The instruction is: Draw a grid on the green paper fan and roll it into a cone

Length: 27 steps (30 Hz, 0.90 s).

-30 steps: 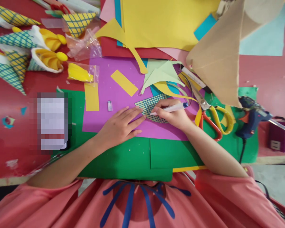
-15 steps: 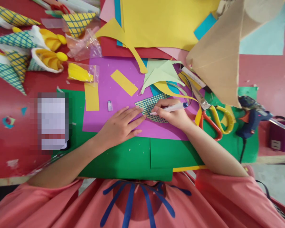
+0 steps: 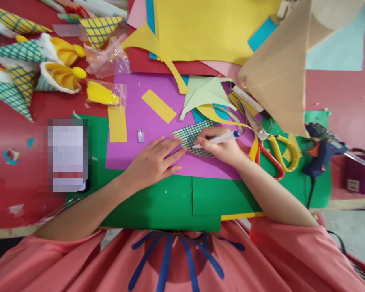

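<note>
My left hand [image 3: 154,159] lies flat with fingers stretched out on the purple sheet [image 3: 140,117], its fingertips touching the edge of a pale green paper piece with a dark grid drawn on it [image 3: 192,132]. My right hand [image 3: 220,147] is closed on a white pen with a blue end [image 3: 219,139], whose tip rests on the gridded piece. The purple sheet lies over green sheets [image 3: 170,202] at the table's near edge.
Scissors with yellow and red handles [image 3: 273,148] and a blue glue gun [image 3: 320,150] lie to the right. Yellow strips [image 3: 159,106], pale green scraps [image 3: 205,95] and a large yellow sheet [image 3: 213,28] lie behind. Finished gridded paper cones [image 3: 18,77] sit at far left, a phone [image 3: 67,156] nearer.
</note>
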Motion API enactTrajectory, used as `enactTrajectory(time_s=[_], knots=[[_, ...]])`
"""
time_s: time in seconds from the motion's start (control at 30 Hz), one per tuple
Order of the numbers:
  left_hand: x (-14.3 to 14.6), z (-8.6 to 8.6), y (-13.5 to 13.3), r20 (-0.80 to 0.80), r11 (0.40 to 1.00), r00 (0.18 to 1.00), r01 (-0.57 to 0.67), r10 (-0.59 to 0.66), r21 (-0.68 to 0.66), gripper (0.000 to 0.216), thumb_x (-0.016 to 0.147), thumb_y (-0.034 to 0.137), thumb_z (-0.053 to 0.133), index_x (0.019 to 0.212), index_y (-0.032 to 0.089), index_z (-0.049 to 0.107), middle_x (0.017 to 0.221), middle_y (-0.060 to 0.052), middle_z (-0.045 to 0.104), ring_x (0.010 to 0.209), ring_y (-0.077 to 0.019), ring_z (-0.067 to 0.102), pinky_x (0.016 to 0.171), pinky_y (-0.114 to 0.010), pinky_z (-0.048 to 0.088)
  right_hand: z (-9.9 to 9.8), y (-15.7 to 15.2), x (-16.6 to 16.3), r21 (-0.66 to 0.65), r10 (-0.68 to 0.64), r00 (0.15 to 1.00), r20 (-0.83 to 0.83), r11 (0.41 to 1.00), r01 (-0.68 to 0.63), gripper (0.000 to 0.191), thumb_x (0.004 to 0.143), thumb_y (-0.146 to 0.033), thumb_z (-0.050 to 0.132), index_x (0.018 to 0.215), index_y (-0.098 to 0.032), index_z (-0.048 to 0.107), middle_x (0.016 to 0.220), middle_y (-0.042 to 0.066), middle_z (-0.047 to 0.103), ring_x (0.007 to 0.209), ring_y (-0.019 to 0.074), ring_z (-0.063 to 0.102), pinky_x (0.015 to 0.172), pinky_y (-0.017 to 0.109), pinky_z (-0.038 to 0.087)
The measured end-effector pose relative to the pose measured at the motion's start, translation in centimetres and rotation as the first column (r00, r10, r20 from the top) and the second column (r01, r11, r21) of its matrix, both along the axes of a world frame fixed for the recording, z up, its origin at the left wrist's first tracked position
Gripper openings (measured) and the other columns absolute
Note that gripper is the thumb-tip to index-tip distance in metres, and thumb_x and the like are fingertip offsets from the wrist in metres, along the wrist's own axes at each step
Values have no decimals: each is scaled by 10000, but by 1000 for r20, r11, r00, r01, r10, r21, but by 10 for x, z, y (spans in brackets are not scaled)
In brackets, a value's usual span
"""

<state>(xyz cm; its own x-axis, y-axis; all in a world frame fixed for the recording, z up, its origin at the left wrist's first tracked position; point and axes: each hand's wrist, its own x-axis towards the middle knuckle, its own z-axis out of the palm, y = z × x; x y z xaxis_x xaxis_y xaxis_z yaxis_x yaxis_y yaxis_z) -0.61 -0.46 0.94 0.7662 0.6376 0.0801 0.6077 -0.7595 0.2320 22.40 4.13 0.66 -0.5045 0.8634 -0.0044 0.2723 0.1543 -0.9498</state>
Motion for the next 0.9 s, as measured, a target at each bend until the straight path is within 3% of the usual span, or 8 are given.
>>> enactTrajectory(time_s=[0.43, 0.67, 0.77, 0.9], knots=[[0, 1, 0, 3, 996, 1000, -29, 29, -83, 411, 928, 326, 466, 1302, 163, 515, 1367, -144, 509, 1300, -266, 449, 1101, -478, 358, -1, -1, 0, 5, 51, 999, 11, 999, -51, 259, 795, -137, 531, 538, -149, 513, 503, -54, 420, 498, 56, 357, 486, 218, 276], [0, 0, 0, 1, 998, 1000, -20, 21, -65, 414, 930, 326, 464, 1305, 159, 511, 1362, -147, 512, 1296, -265, 452, 1095, -477, 363, 3, 0, 1, -48, 56, 998, -16, 997, -57, 226, 784, -144, 544, 559, -140, 567, 508, -42, 490, 497, 55, 406, 476, 205, 310], [0, 0, 0, 3, 998, 1000, -16, 16, -53, 416, 927, 318, 471, 1304, 146, 512, 1367, -153, 506, 1295, -269, 453, 1094, -473, 365, 3, 1, 3, -170, -86, 989, -117, 983, 65, 206, 793, -209, 566, 603, -140, 605, 532, -28, 544, 465, 58, 454, 432, 198, 327], [0, 0, 0, -4, 999, 1000, -4, 3, -46, 413, 927, 319, 471, 1301, 148, 516, 1374, -148, 504, 1290, -267, 458, 1096, -473, 363, 0, 3, 6, -318, -307, 914, -267, 923, 217, 240, 820, -340, 582, 680, -155, 643, 558, -16, 598, 418, 69, 494, 387, 203, 357]])
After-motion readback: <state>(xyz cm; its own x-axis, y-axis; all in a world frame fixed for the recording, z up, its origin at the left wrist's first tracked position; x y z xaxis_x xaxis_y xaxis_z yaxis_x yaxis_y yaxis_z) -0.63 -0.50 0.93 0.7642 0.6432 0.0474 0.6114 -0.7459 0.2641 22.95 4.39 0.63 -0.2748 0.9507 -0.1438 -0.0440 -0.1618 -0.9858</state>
